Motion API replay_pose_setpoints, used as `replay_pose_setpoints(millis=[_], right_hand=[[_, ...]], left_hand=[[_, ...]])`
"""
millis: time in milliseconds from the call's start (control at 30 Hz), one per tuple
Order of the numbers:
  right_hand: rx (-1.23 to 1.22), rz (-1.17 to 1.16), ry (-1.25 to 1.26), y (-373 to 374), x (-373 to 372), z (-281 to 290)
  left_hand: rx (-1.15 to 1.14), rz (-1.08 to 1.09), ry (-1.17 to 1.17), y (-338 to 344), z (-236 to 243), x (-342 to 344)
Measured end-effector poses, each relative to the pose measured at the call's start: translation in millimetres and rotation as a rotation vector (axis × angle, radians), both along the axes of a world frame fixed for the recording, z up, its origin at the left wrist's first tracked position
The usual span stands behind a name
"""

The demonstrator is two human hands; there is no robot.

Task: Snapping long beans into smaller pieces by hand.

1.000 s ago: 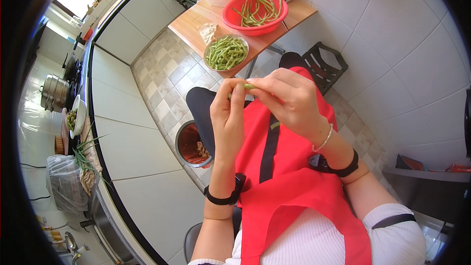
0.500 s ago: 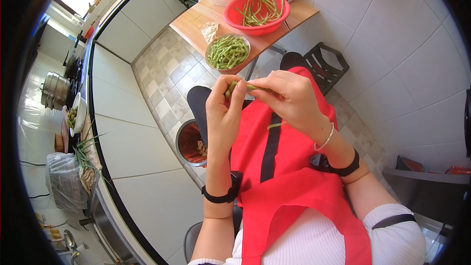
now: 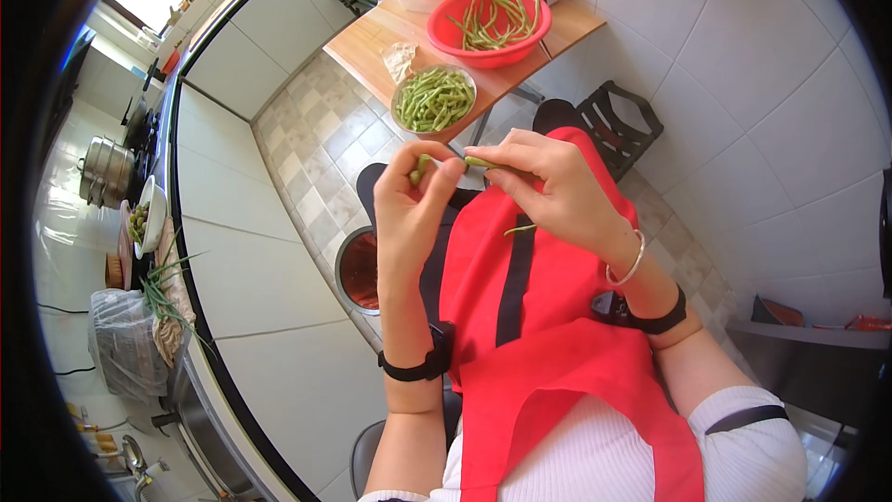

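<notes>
My left hand (image 3: pixel 409 204) holds short green bean pieces (image 3: pixel 420 170), its fingers curled around them. Just right of it, my right hand (image 3: pixel 557 186) pinches a piece of green bean (image 3: pixel 478 162) between thumb and fingers, slightly apart from the left fingertips. Below the right hand, a thin green strand (image 3: pixel 518 229) lies across the black stripe of my red apron (image 3: pixel 581 307). Beyond my hands, a round bowl (image 3: pixel 401 113) heaped with bean pieces and a red basin (image 3: pixel 446 30) of long beans rest on a wooden table (image 3: pixel 348 45).
A round bin (image 3: pixel 351 256) stands left of my legs. A black slatted stool (image 3: pixel 618 135) is at the right wall. Along the left runs a counter with steel pots (image 3: pixel 107 172), a white bowl (image 3: pixel 149 223), scallions (image 3: pixel 163 288) and a sink (image 3: pixel 195 409).
My left hand has moved slightly left and its fingertips have parted from the right's, so the bean now shows as separate pieces in the two hands. My right hand shifted slightly.
</notes>
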State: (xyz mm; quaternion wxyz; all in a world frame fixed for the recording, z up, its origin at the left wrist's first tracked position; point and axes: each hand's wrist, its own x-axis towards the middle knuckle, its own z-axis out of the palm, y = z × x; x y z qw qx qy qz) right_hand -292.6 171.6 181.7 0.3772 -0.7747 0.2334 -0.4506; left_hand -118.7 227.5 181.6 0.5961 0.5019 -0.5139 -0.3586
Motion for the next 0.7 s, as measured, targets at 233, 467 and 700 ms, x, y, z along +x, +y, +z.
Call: replay_pose_setpoints(millis=[233,467,700], right_hand=[[-0.062,0.031,0.098,2,0,-1],[-0.066,-0.091,0.178,-8,-11,0],[-0.297,-0.147,0.26,-1,-11,6]], left_hand=[[-0.041,0.054,-0.14,1,-5,-5],[-0.023,0.114,-0.242,7,12,8],[-0.155,-0.044,-0.678,8,11,-3]])
